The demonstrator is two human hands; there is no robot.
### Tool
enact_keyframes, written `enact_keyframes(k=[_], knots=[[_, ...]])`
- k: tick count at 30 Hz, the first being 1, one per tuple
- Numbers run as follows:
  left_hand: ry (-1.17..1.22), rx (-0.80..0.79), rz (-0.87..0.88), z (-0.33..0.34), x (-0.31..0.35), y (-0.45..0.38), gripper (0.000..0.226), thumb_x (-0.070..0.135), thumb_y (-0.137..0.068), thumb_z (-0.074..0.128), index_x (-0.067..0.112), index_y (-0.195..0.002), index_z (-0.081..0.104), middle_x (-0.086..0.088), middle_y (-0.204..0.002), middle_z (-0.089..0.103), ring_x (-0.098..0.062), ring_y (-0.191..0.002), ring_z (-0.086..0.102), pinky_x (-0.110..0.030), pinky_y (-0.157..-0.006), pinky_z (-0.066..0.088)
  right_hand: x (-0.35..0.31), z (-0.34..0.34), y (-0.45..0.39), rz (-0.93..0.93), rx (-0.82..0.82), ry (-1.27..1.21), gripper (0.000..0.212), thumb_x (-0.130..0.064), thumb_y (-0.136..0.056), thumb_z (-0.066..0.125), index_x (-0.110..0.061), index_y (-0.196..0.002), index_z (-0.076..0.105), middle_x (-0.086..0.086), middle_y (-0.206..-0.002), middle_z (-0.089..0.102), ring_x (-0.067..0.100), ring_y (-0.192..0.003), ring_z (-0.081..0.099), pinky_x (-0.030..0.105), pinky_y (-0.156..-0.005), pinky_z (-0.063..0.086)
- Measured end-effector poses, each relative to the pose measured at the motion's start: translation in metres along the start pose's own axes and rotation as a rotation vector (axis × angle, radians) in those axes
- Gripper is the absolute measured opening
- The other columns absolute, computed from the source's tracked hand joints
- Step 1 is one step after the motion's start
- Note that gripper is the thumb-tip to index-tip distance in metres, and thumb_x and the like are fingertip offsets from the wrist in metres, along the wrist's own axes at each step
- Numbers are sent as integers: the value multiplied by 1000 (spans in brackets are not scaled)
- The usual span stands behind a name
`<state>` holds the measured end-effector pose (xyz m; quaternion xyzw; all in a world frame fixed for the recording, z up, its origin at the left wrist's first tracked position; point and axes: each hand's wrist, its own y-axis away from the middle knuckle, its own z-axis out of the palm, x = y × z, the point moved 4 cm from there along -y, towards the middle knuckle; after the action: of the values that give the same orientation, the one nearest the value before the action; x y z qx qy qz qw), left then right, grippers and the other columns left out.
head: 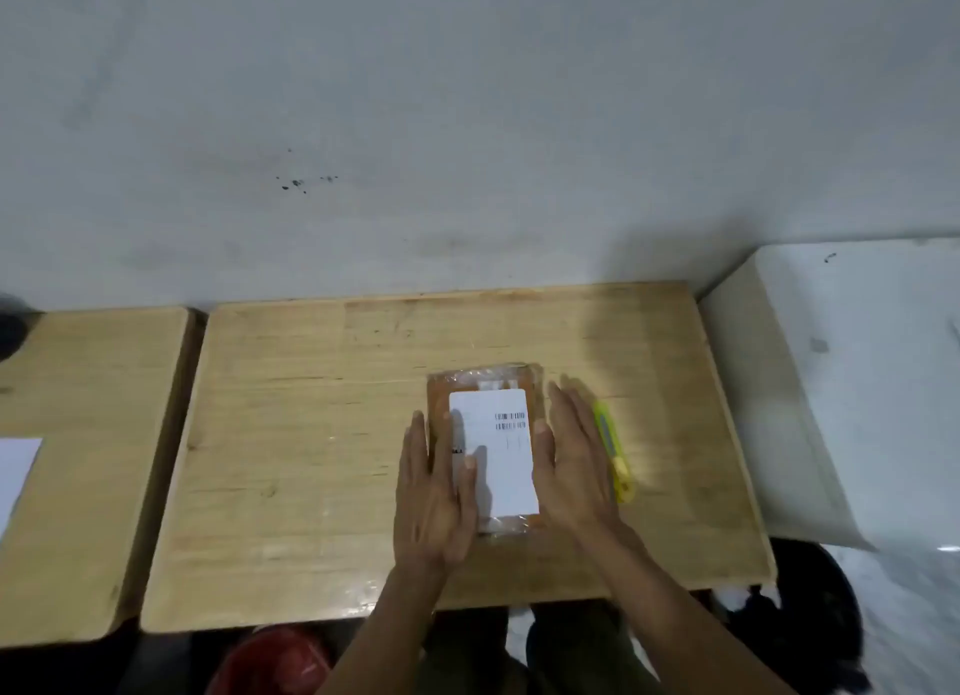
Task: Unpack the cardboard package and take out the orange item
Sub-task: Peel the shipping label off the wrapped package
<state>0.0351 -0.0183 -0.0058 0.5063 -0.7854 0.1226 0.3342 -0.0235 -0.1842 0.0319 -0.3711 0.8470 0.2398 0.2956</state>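
Observation:
A flat brown cardboard package (488, 382) wrapped in clear tape lies on the wooden table (311, 434), with a white shipping label (506, 466) on top. My left hand (436, 497) rests flat along the package's left edge, fingers straight, thumb lying on the label. My right hand (571, 466) lies flat along its right edge, thumb touching the label's side. Neither hand grips anything. The package is shut, so the orange item is hidden.
A yellow utility knife (615, 455) lies on the table just right of my right hand. A second wooden table (78, 434) with a white sheet (15, 466) stands to the left. A white block (810, 393) borders the right. A red object (280, 658) sits below the table's front edge.

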Motion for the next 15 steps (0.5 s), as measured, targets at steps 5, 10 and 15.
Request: enact_keyframes(k=[5,10,15], knots=[[3,-51,-38,20,-18,-3,64,44,-104,34,28,-160,8,0,-169,-2,-18,-156,-3,-43,-125,17,9,17,-19,-36,27,10,41,-23,-98,50,-16,-138,51,2,-143,50,19,-135,41,35,-108,40],[42,-34,-109,21,-16,-3,61,51,-102,24,41,-158,1,7,-168,-4,-10,-154,-2,-37,-123,19,13,25,-37,-39,68,11,34,-22,-94,58,-19,-128,58,0,-126,57,17,-121,49,23,-95,41],[43,-29,-99,20,-13,-1,62,55,-101,24,53,-151,-12,9,-168,-5,-6,-153,-4,-37,-118,26,15,27,-45,-6,66,-1,30,-23,-92,63,-21,-121,63,-2,-121,57,15,-115,52,20,-88,38]])
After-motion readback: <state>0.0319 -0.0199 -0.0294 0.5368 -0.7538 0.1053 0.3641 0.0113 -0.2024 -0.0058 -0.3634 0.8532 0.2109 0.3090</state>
